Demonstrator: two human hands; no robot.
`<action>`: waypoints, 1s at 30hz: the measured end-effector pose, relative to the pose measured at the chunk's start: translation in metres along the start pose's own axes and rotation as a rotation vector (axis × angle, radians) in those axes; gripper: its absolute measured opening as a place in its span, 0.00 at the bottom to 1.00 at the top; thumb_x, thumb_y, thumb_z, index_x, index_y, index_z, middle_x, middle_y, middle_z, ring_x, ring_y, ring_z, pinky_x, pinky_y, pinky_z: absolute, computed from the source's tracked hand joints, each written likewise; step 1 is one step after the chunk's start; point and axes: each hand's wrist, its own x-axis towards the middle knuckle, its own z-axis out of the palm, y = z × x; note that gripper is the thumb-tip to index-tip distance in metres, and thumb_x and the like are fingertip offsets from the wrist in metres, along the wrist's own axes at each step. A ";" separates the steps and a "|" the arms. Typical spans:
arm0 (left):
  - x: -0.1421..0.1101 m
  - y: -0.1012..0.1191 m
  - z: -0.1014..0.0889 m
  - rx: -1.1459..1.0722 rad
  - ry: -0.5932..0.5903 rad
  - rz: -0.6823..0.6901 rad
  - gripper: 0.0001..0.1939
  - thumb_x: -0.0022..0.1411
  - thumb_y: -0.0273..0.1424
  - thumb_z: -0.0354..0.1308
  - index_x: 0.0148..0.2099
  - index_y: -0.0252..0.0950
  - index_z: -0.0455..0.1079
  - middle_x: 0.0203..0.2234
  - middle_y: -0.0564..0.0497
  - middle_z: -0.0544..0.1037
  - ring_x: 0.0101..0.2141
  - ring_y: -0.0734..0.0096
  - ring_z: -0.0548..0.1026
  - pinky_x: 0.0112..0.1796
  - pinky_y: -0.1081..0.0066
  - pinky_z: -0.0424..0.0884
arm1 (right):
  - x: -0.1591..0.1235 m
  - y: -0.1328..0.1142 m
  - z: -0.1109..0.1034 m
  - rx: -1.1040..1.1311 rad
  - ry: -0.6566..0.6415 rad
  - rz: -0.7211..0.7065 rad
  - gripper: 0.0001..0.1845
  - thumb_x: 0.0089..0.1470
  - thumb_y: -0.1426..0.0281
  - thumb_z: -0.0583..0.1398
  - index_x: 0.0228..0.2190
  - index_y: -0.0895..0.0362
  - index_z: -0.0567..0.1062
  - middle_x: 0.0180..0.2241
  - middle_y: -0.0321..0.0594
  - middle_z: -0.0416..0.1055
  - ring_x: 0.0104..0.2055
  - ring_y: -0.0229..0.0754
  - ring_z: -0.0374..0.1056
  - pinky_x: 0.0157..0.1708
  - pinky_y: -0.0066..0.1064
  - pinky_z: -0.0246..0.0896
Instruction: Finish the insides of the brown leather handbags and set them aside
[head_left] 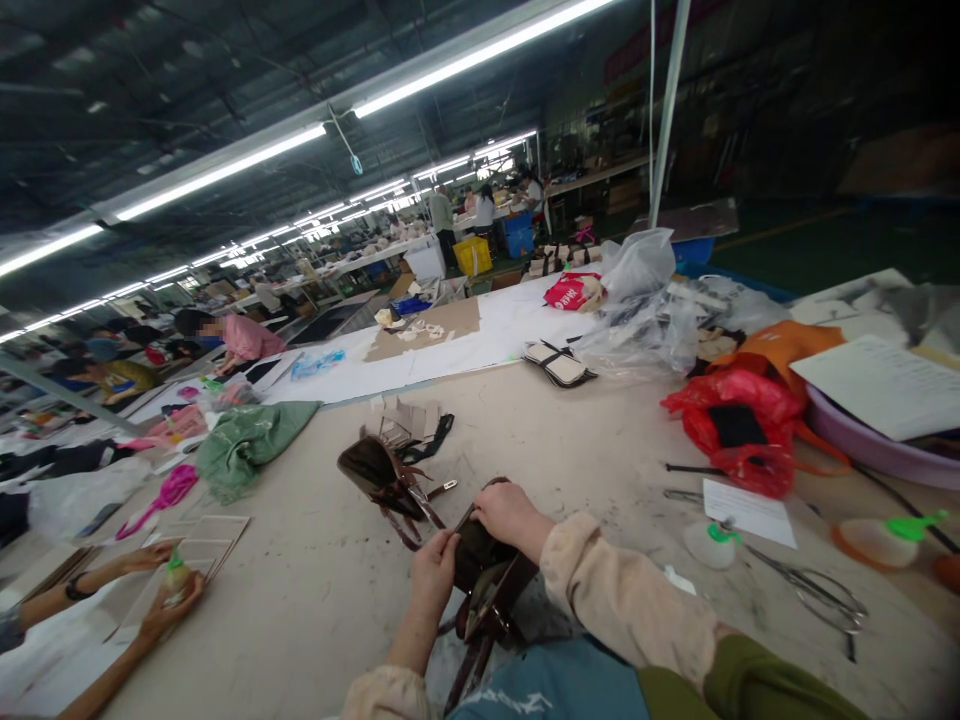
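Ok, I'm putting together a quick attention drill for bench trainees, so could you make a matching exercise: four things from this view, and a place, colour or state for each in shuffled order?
Things
1. Nearest brown bag
2. Scissors
3. Crumpled cloth
4. Wide basin

Descriptions
A. Light purple
B. Metallic, with looped handles
C. Held between the person's left hand and right hand
D. Muted green

Right pairs: 1-C, 2-B, 3-D, 4-A
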 end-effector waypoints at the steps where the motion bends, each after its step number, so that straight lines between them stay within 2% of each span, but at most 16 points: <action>1: 0.001 0.000 0.000 0.006 0.002 0.002 0.14 0.57 0.40 0.47 0.30 0.38 0.69 0.19 0.55 0.70 0.24 0.73 0.67 0.28 0.76 0.62 | 0.000 0.000 0.000 0.007 0.001 0.002 0.15 0.52 0.62 0.54 0.30 0.57 0.77 0.31 0.47 0.75 0.37 0.46 0.69 0.36 0.30 0.61; 20: 0.005 -0.002 -0.003 -0.025 -0.079 -0.017 0.15 0.57 0.41 0.47 0.29 0.36 0.67 0.18 0.56 0.66 0.23 0.75 0.64 0.27 0.77 0.60 | 0.002 0.002 -0.002 0.026 -0.006 0.046 0.14 0.52 0.63 0.54 0.30 0.59 0.75 0.32 0.49 0.75 0.36 0.47 0.69 0.34 0.30 0.61; 25: 0.005 -0.001 -0.004 0.008 -0.106 0.000 0.14 0.58 0.39 0.46 0.30 0.36 0.67 0.19 0.56 0.67 0.24 0.75 0.65 0.27 0.78 0.61 | -0.001 0.002 -0.004 0.062 0.010 0.058 0.15 0.52 0.64 0.55 0.41 0.55 0.70 0.34 0.44 0.74 0.38 0.44 0.69 0.36 0.29 0.59; 30: 0.007 0.012 -0.013 0.211 -0.216 -0.009 0.13 0.60 0.35 0.44 0.33 0.36 0.68 0.22 0.55 0.70 0.26 0.76 0.68 0.29 0.79 0.60 | 0.001 0.004 -0.002 0.023 0.013 0.006 0.10 0.51 0.64 0.55 0.31 0.55 0.74 0.32 0.43 0.74 0.36 0.45 0.69 0.33 0.29 0.61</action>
